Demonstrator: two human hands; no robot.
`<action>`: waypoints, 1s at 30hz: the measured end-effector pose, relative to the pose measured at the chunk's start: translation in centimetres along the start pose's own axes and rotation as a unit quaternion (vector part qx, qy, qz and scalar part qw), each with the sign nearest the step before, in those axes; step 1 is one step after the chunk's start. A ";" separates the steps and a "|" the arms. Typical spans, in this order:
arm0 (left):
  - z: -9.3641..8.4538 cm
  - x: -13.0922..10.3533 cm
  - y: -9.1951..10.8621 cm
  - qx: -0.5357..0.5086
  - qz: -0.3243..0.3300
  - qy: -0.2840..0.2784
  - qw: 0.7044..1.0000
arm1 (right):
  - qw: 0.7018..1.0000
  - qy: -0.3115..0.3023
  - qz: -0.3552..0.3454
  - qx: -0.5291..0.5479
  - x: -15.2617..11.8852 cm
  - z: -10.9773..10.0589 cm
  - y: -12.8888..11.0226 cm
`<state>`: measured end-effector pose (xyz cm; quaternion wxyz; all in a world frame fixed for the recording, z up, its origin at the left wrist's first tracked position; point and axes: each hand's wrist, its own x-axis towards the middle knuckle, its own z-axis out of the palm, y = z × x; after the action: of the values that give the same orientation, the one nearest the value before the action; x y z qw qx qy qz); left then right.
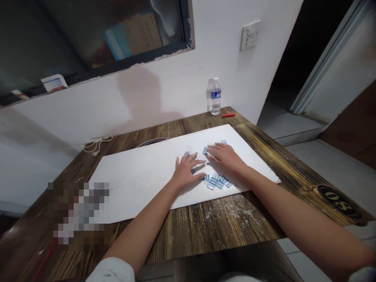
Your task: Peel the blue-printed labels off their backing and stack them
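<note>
A white board [132,180] lies on the wooden table. On its right part are several small blue-edged pieces [217,181], clustered just below and between my hands. My left hand [188,169] rests palm down over the board with its fingers spread, and a few pieces show at its fingertips and beneath it. To its right, my right hand [225,157] lies flat with fingers extended, its fingertips at a blue-edged piece [205,151]. Another piece [223,141] shows just beyond that hand. What lies under the palms is hidden.
At the table's back edge stands a clear bottle [216,102] beside a red stick-like object [228,115]. A white cable [96,145] lies at the back left. A pixelated patch covers something at the left. White specks dot the table's front [182,231].
</note>
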<state>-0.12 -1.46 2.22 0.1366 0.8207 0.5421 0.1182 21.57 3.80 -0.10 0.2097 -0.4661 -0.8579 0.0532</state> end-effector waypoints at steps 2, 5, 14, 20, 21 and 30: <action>0.1 0.0 0.0 0.016 0.012 -0.021 1.000 | 1.000 -0.004 -0.004 0.013 0.2 0.2 0.6; 0.3 0.0 0.0 0.029 -0.003 -0.016 0.999 | 0.999 -0.030 -0.015 0.034 0.3 0.3 1.0; -0.1 -0.2 0.3 0.011 0.053 -0.014 0.998 | 0.991 -0.119 -0.012 0.061 -0.1 -0.7 0.5; -0.7 -0.3 0.7 0.002 0.162 -0.056 0.985 | 0.992 -0.114 0.006 0.048 -0.1 -0.8 0.8; -0.8 -0.4 0.8 0.000 0.174 -0.056 0.983 | 0.993 -0.109 0.008 0.045 -0.1 -0.8 0.8; -1.2 -0.7 1.5 -0.019 0.262 -0.080 0.962 | 0.992 -0.116 -0.013 0.051 -0.2 -1.3 1.2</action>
<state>0.48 -2.54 3.87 0.1589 0.9380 0.2933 0.0941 23.07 4.18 0.65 0.1328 -0.4348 -0.8784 0.1475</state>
